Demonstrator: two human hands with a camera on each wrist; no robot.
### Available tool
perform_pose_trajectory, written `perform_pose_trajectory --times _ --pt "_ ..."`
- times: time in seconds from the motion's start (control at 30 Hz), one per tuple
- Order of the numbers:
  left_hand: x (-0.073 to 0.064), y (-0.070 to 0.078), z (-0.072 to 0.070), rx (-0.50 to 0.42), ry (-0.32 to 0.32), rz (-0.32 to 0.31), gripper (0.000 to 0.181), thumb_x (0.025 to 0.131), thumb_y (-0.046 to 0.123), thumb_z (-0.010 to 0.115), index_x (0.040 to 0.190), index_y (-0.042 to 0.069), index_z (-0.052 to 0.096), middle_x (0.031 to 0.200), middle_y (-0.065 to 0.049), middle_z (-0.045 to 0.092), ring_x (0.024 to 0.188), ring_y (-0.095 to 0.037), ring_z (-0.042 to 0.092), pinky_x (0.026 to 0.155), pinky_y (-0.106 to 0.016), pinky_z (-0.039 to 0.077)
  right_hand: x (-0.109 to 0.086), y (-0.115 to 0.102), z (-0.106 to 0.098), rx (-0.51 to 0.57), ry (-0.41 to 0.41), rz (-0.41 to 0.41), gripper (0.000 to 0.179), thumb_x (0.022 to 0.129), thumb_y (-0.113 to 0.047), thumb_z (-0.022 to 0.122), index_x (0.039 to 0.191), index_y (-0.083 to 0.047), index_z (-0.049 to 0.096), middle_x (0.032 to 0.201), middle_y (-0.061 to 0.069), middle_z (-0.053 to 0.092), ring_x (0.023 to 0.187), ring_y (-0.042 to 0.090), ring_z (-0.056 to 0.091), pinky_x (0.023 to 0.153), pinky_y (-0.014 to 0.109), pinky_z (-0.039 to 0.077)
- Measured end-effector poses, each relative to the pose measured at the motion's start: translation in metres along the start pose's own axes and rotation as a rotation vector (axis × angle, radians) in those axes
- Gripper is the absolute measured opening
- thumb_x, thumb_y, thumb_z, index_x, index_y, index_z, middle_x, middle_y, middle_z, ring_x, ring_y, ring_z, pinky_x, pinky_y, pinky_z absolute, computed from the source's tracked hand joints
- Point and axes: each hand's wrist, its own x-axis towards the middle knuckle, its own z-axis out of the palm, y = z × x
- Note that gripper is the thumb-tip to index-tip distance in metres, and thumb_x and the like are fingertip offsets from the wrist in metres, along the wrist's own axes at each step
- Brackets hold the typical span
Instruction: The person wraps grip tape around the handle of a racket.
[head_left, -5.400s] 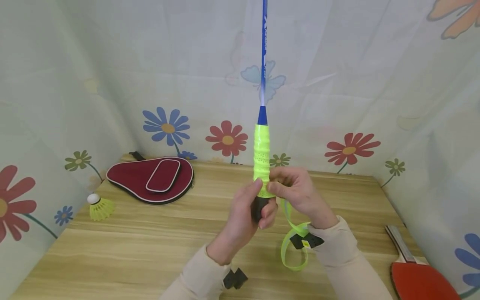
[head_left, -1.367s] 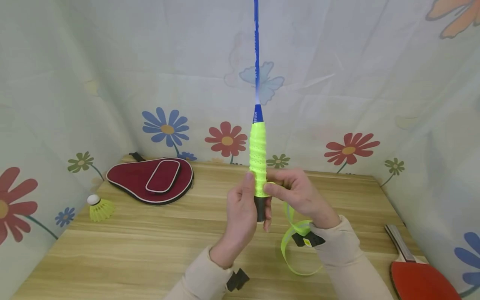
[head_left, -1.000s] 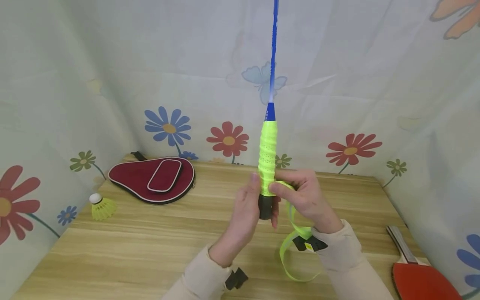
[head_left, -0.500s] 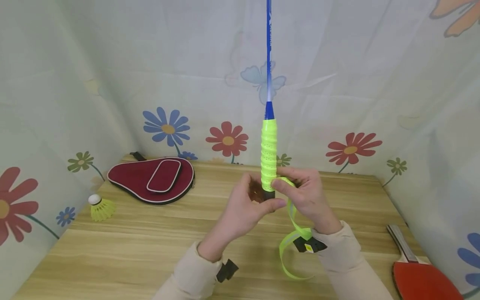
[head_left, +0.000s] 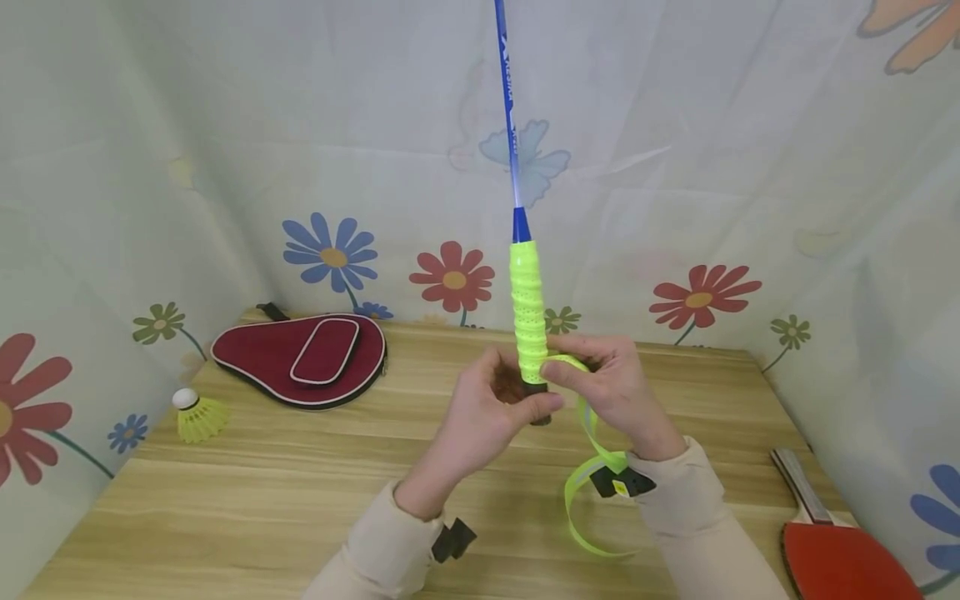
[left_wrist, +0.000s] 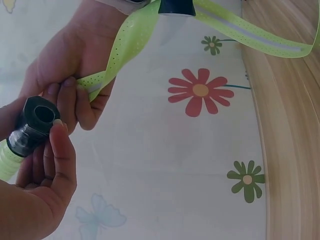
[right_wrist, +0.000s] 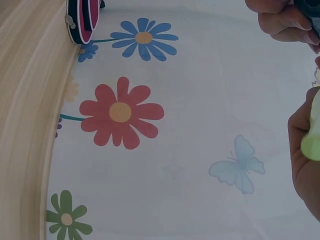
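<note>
A badminton racket stands nearly upright, its blue shaft [head_left: 510,125] tipped slightly left and its head out of view. Neon-yellow perforated grip tape [head_left: 528,308] is wound in ridged turns around the handle, leaving the black butt end [left_wrist: 31,131] bare. My left hand [head_left: 474,417] holds that butt end between thumb and fingers. At the lowest turn, my right hand [head_left: 609,390] pinches the tape where it leaves the handle. The loose tape [left_wrist: 131,40] twists down past the right wrist and curls low over the table. Only edges of the work show in the right wrist view.
On the wooden table [head_left: 300,483], a dark red paddle case [head_left: 262,354] lies back left beside a yellow shuttlecock [head_left: 199,417]. A red table tennis paddle [head_left: 840,558] lies front right. Flowered curtain [head_left: 405,167] surrounds the back and sides.
The left hand has shifted from lying along the wrapped handle to gripping its butt, thumb across the front. The racket has turned, and its top now leans left. The right hand keeps pinching the tape.
</note>
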Motion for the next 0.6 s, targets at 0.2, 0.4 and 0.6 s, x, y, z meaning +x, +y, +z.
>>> perform_pose_trajectory --times 0.2,0.4,0.6 --pt "-0.0004 0.0005 -0.0013 0.025 0.012 0.010 0.035 0.082 0.009 0.079 0.107 0.003 0.055 0.092 -0.012 0.061 0.071 -0.024 0.061 0.060 -0.031 0.053 0.0001 0.0008 -0.0005 -0.012 -0.002 0.006 0.034 0.088 -0.010 0.072 0.114 0.011 0.065 0.107 0.013 0.071 0.087 0.022 0.070 0.070 0.032 0.057" --pt "0.0000 -0.0016 -0.0018 0.056 0.022 0.012 0.035 0.081 0.010 0.079 0.107 0.003 0.056 0.091 -0.011 0.062 0.072 -0.023 0.060 0.061 -0.030 0.053 -0.0006 0.0014 -0.0012 -0.020 0.007 0.010 0.031 0.088 -0.005 0.072 0.114 0.010 0.066 0.105 0.014 0.071 0.087 0.022 0.070 0.070 0.031 0.057" --pt "0.0001 -0.0018 -0.0035 0.068 0.017 0.020 0.033 0.082 0.011 0.079 0.107 0.004 0.058 0.091 -0.010 0.063 0.074 -0.023 0.060 0.063 -0.030 0.052 -0.0002 0.0026 -0.0016 -0.016 0.022 -0.019 0.026 0.086 0.002 0.071 0.111 0.008 0.068 0.102 0.008 0.073 0.082 0.018 0.070 0.066 0.029 0.056"
